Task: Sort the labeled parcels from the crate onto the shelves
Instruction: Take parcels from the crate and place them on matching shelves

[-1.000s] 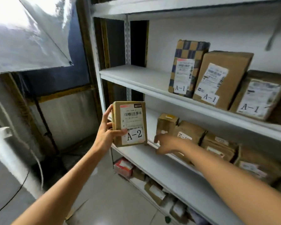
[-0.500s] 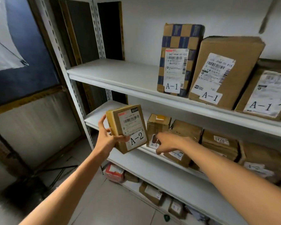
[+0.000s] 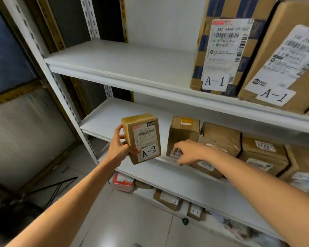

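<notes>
As the white rack (image 3: 61, 90) carries A-1 parcels (image 3: 221, 50) on its upper shelf (image 3: 125, 57), I judge that the held parcel, marked A-2, belongs on the middle shelf (image 3: 114, 114). On that shelf a row of brown parcels (image 3: 221, 138) fills the right part, and the bare part lies to the left of the end box (image 3: 182, 132). The A-2 parcel (image 3: 143, 138) is in the air just in front of the shelf edge. It is upright, its long axis a little tilted, its label toward the camera. The free place is behind it, so the coming move should be a short push forward. The left hand (image 3: 119, 148) grasps it from its left side, with the thumb on the front face. The right hand (image 3: 191, 152) touches the front of the end box with bent fingers; whether it grips the box, I cannot tell.
</notes>
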